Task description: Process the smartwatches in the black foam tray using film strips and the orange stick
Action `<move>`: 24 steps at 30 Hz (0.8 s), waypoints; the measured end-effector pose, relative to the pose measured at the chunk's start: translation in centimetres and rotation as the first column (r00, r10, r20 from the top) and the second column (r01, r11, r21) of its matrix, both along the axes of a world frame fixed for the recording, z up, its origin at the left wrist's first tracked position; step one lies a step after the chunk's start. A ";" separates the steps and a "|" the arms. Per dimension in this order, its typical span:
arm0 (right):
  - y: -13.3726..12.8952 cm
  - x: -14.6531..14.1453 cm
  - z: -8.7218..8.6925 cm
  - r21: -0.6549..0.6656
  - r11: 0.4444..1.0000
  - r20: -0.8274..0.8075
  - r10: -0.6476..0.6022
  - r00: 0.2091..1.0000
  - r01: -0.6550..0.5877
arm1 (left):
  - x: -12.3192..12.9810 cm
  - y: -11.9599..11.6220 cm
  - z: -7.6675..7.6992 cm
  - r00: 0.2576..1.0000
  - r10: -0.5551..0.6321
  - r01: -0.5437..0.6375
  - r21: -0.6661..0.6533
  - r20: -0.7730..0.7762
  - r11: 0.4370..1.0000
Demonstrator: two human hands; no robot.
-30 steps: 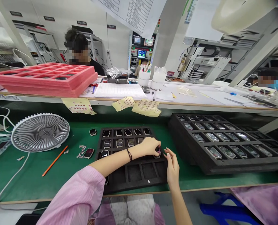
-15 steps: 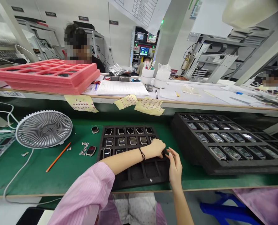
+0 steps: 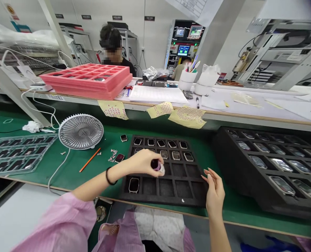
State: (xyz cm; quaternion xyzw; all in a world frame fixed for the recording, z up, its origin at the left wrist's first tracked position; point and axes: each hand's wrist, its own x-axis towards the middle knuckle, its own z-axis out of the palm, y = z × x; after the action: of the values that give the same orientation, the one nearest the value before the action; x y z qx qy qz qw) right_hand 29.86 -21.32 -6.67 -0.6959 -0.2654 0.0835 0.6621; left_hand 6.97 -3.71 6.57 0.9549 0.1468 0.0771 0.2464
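Note:
My left hand is above the middle of a black foam tray, fingers closed around a small watch case with a dark face; the fingers cover part of it. Smartwatch cases, such as one in the second row, fill visible pockets of the two back rows. Another watch lies in the front left pocket, and my left forearm hides some pockets. At the tray's right edge is my right hand, fingers loosely extended and nothing between them.
Left of the tray are a round fan, an orange stick, loose scraps and two watches. A clear tray is farther left. Stacked black foam trays with watches stand right. Pink trays sit on the shelf.
My left hand has moved from the tray's right side to its middle and now shows a watch in its fingers. My right hand stays by the right edge. The view has shifted left.

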 end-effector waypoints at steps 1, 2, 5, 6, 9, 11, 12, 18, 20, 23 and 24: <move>0.0 0.0 0.0 -0.002 1.000 -0.002 -0.001 1.000 0.001 | -1.6 -0.2 0.2 0.999 0.006 -0.005 0.038 -0.051 0.999; 0.0 -0.1 0.0 -0.006 1.000 -0.005 -0.001 1.000 0.001 | -3.0 -0.5 0.2 0.994 0.017 -0.009 0.073 -0.107 0.997; 0.0 -0.3 0.3 -0.023 1.000 -0.007 0.000 1.000 0.000 | -5.7 -1.3 -0.6 0.962 0.057 -0.012 0.169 -0.266 0.985; 0.0 -0.4 0.5 -0.035 0.999 -0.005 -0.001 1.000 0.000 | -6.1 -1.5 -1.1 0.950 0.066 -0.004 0.197 -0.307 0.980; -0.1 -0.7 0.7 -0.072 0.997 0.000 0.001 1.000 -0.001 | -6.7 -2.0 -2.7 0.924 0.062 0.037 0.247 -0.378 0.968; -0.1 -0.6 0.7 -0.069 0.998 -0.010 0.012 1.000 -0.012 | -6.7 -2.2 -3.3 0.918 0.040 0.068 0.254 -0.395 0.965; -0.1 -0.6 0.6 -0.057 0.998 -0.021 0.019 1.000 -0.020 | -6.7 -2.3 -3.4 0.915 0.029 0.081 0.254 -0.402 0.964; 0.0 -0.7 0.9 -0.018 1.000 -0.068 0.023 0.997 -0.024 | -6.8 -3.0 -3.5 0.878 0.024 0.110 0.251 -0.477 0.962; 0.0 -1.2 1.3 -0.016 1.000 -0.057 0.003 0.998 -0.004 | -6.9 -3.0 -3.7 0.887 0.042 0.091 0.264 -0.459 0.960; 0.2 -2.8 2.0 0.009 1.000 -0.028 -0.028 0.999 0.028 | -7.4 -2.7 -4.2 0.915 0.035 0.060 0.219 -0.403 0.974; 0.4 -3.4 2.1 0.010 1.000 -0.023 -0.011 1.000 0.011 | -7.6 -2.6 -4.3 0.922 0.040 0.039 0.196 -0.384 0.980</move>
State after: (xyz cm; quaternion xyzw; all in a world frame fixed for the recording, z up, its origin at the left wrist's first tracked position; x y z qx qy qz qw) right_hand 26.44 -20.91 -4.55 -0.6929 -0.2544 0.0863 0.6691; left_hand -0.61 -6.31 2.28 0.9711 0.1844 -0.0980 0.1157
